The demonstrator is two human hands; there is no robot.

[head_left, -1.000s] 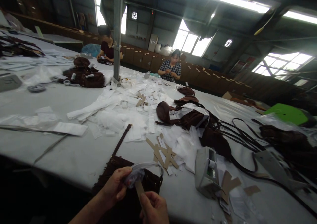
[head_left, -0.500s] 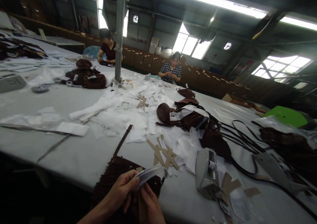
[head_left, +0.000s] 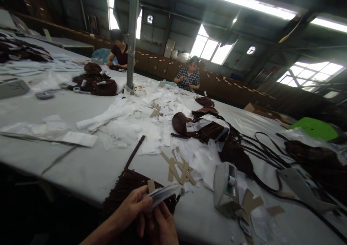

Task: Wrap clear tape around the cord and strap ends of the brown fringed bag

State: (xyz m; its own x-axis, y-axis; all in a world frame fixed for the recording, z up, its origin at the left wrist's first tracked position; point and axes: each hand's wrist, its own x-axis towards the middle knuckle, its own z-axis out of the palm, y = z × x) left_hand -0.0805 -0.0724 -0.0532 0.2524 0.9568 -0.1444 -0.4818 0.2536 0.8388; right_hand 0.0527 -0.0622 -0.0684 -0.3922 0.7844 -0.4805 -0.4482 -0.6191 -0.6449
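A whitish folded strip [head_left: 165, 195], perhaps thin plastic or paper, is pinched between the thumb and fingers of my left hand [head_left: 137, 203]. My right hand [head_left: 164, 218] is closed just below, its fingertips against the strip's underside; part of its grip is hidden. A tan cardboard strip [head_left: 151, 185] sticks up behind the whitish strip, beside my left fingers. Under both hands, at the table's front edge, lies a dark brown fringed bag [head_left: 119, 192]. The bag's buckled strap [head_left: 135, 153] stretches away across the table.
Loose cardboard strips [head_left: 179, 169] and white paper scraps [head_left: 135, 125] cover the middle. A grey tape dispenser [head_left: 226, 189] stands to the right, near brown bags [head_left: 214, 129] with long straps. A metal post [head_left: 131, 39] rises from the table. Two people [head_left: 188, 75] work across it.
The cardboard strip shows higher above my left fingers, and its lower part no longer shows by my right hand. My right hand has shifted slightly left. Both hands stay at the whitish strip.
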